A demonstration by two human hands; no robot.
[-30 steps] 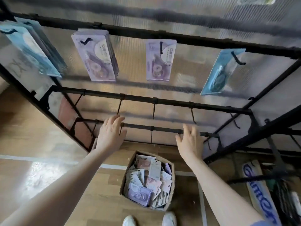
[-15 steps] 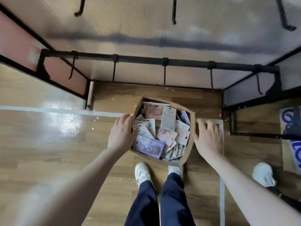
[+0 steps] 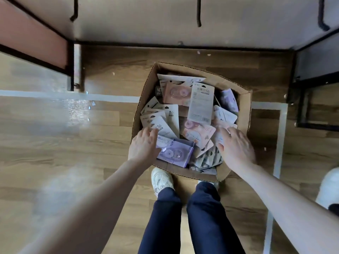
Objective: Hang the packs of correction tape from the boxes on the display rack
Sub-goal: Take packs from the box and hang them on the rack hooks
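Both hands have dropped inside my cardboard box [image 3: 244, 107]: left hand [image 3: 142, 144] and right hand [image 3: 236, 146] spread loose, gripping nothing, over the packs [image 3: 200, 102].

Looking down into the cardboard box [image 3: 244, 107] in the middle of the frame, I could read only one number: "36". It stood on a white pack back [image 3: 162, 128] just beside my left hand [image 3: 142, 143], again on a second white pack [image 3: 172, 114] above it, and near the top of the grey card back [image 3: 200, 101] toward the upper right of the box. The fine print beneath was too small to read.
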